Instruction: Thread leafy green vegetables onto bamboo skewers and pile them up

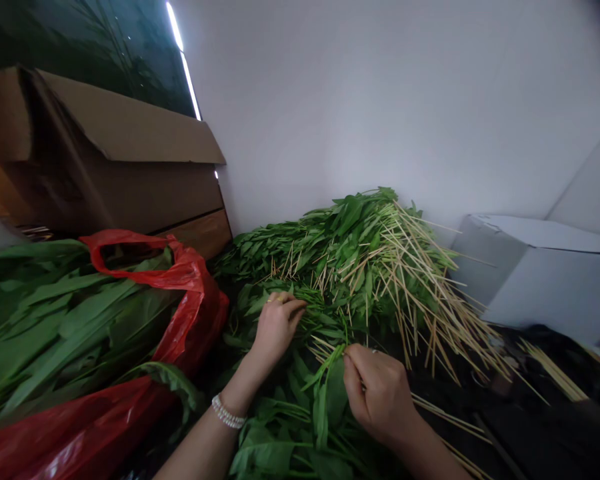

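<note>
A: Where are the greens?

B: A bunch of leafy stems (325, 373) sits low in the middle; the right hand (380, 393) pinches it shut at the stalks, keeping them together. The left hand (277, 327) closes on stems in the skewered pile (360, 267) behind.

A: And the sides?

B: Red bag (190, 293) of leaves left, white box (540, 273) right.

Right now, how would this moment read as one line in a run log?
left hand: pinching green stems | right hand: gripping leaves | pile of skewers behind | red bag left
</note>
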The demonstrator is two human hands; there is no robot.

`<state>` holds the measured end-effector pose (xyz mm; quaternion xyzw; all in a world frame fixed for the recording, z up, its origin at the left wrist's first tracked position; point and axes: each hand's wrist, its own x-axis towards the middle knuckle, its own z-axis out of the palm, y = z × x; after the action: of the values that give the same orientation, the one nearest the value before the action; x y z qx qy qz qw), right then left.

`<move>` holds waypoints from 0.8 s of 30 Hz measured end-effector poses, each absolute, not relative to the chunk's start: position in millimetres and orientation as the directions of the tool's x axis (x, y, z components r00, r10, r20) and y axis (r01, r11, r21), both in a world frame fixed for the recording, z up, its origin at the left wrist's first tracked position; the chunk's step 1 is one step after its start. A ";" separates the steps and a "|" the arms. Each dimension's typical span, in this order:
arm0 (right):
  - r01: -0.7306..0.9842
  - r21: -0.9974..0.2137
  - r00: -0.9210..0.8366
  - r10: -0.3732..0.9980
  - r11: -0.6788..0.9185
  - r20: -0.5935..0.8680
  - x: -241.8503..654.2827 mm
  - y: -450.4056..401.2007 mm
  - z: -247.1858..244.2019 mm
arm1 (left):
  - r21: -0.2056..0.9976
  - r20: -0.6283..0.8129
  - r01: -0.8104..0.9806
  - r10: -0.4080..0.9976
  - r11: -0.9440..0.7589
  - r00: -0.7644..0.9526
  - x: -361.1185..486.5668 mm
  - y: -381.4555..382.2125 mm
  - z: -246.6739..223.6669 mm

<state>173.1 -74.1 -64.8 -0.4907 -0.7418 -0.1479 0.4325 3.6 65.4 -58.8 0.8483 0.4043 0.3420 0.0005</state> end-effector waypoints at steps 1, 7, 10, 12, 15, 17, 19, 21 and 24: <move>0.859 -0.204 -0.142 0.601 0.470 0.786 173.2 -73.9 -65.1 | 0.293 0.629 0.669 0.664 -0.684 0.404 3.4 65.0 -56.2; 0.881 -0.197 -0.119 0.605 0.430 0.787 173.6 -72.6 -67.9 | 0.354 0.817 0.539 0.533 -0.764 0.220 5.2 59.1 -47.5; 0.897 -0.203 -0.097 0.623 0.393 0.776 173.5 -71.7 -69.3 | 0.415 0.797 0.441 0.552 -0.795 0.245 7.6 55.6 -48.2; 0.909 -0.209 -0.077 0.639 0.360 0.765 173.7 -70.7 -70.2 | 0.471 0.763 0.384 0.585 -0.794 0.275 9.2 53.7 -49.2; 0.923 -0.212 -0.055 0.655 0.322 0.753 174.1 -69.3 -71.3 | 0.531 0.713 0.372 0.639 -0.761 0.289 11.5 51.3 -49.2; 0.928 -0.210 -0.048 0.658 0.308 0.751 174.3 -68.6 -71.6 | 0.563 0.675 0.387 0.676 -0.731 0.295 12.5 50.1 -48.0; 0.930 -0.210 -0.045 0.662 0.301 0.748 174.4 -68.3 -71.6 | 0.592 0.641 0.385 0.703 -0.708 0.308 13.2 49.6 -46.2; 0.932 -0.209 -0.043 0.662 0.296 0.748 174.3 -68.3 -71.4 | 0.621 0.608 0.364 0.720 -0.694 0.334 13.6 49.4 -44.7; 0.936 -0.212 -0.032 0.666 0.282 0.745 174.1 -68.4 -71.1 | 0.655 0.573 0.342 0.738 -0.674 0.357 14.4 49.0 -43.2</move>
<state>174.1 -68.4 -71.1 -0.5743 -0.6975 -0.1714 0.3929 14.4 49.0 -43.2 0.7945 0.3396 0.4538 0.2181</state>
